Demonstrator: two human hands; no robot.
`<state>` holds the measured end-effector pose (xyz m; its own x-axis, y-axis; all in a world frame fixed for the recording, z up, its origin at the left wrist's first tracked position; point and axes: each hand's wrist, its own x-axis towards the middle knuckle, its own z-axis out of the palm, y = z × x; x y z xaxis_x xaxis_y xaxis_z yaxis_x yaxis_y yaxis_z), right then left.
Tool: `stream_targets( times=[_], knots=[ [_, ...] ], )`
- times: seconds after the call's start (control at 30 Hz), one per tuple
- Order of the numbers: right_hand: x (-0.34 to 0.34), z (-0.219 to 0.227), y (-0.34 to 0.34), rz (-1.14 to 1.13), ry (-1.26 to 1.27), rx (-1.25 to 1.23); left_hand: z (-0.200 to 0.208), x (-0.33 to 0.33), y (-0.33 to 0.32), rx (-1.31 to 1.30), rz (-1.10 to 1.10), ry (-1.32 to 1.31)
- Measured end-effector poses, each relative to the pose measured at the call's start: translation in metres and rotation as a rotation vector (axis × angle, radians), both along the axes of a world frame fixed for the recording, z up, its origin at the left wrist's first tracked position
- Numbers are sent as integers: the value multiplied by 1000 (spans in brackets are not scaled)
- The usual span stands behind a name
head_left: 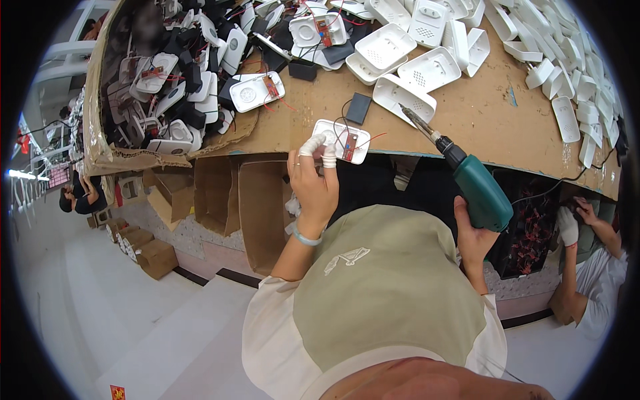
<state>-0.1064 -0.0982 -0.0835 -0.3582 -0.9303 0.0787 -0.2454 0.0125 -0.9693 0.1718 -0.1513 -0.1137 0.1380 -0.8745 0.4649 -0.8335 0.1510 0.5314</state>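
My left hand (315,190), its fingertips wrapped in white tape, closes on the near left part of a white plastic casing (363,141) at the table's front edge. That casing carries a small red circuit board (349,147), with thin wires running to a black box (359,108) lying just behind it. In my right hand (472,235) is a green pistol-shaped power tool (485,193) with a black collar and a long thin metal tip. The tip points up and left, in front of an upturned white shell (405,99), and is apart from the casing. The handle is partly hidden.
Wired casings (257,92) heap up at the left by a cardboard edge (100,155). White shells (567,120) pile at the far right. The tool's cord (567,180) trails right. Open cartons (217,193) stand below. At right, a co-worker's gloved hand (568,227) shows.
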Motion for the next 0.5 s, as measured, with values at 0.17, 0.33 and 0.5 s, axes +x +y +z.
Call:
stream_targets(
  times=[0.17,0.33,0.5],
  knots=[
    [-2,1,2,24,-38,7,26,-2,-15,-3,-177,-15],
    [-6,0,6,9,-44,19,38,11,-41,134,-464,-161],
    [-7,4,5,-24,-60,-7,38,26,-54,102,-587,-284]
  ],
)
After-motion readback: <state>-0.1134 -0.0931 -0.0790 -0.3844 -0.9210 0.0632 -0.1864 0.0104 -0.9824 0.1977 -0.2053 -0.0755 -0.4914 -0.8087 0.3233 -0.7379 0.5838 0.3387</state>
